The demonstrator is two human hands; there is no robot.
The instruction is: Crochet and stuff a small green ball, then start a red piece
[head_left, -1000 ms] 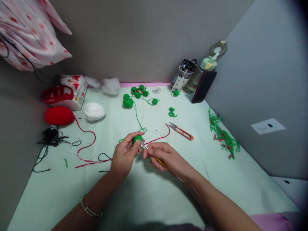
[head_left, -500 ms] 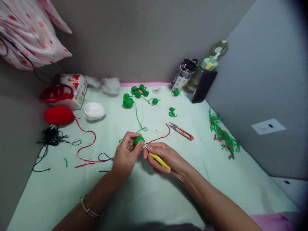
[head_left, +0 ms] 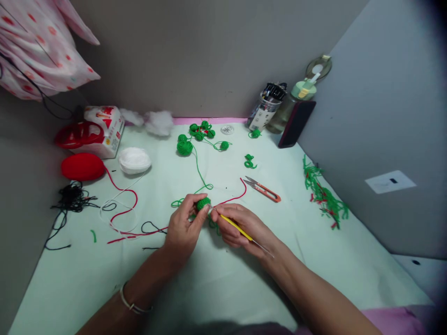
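Pinched between the left hand's thumb and fingers, the green crocheted piece looks small, rounded and close-stitched. Just right of it, the right hand pinches the yellow-handled hook, whose handle shows more fully than a second ago. Beyond the grip, red yarn trails toward orange snips.

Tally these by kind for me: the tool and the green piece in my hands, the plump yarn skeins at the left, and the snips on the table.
Yellow-handled tool, right hand: 1
Green piece, left hand: 1
Skeins, red and white: 2
Orange-handled snips: 1
Total: 5
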